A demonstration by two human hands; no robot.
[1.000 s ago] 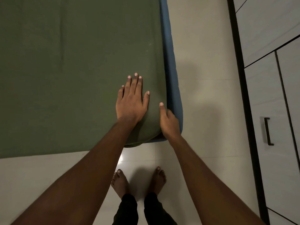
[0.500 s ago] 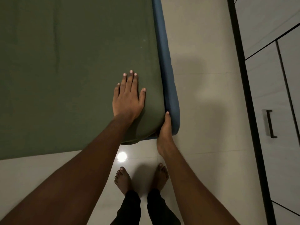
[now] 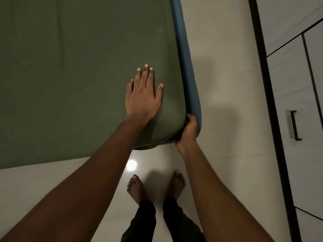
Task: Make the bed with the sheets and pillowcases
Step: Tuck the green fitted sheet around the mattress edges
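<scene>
The person stands at a corner of the bed, with bare feet (image 3: 136,188) on the pale shiny floor (image 3: 227,102) and dark trousers (image 3: 145,219) on the legs. A green sheet (image 3: 78,75) covers the top of the mattress (image 3: 189,75). It lies mostly smooth, with some faint folds far from the corner. Along the right side of the bed the blue side of the mattress shows beside the sheet, and the sheet is drawn over the rounded near corner.

The left hand (image 3: 143,95) lies flat on the sheet, a little in from this corner. Its palm is down, the four fingers are straight and close together, and the thumb stands out to the side toward the edge. It presses on the cloth and holds nothing.

The right hand (image 3: 187,132) is at the corner itself, lower than the top of the bed, just where the green cloth meets the blue. Its fingers are curled round the edge of the sheet there; the fingertips are hidden behind the cloth, so I cannot tell how deep they go.

A round spot of light (image 3: 131,165) shines on the floor near the feet. At the right stands a pale wardrobe (image 3: 288,75) with dark frame lines and a dark handle (image 3: 295,125), well apart from the bed.
</scene>
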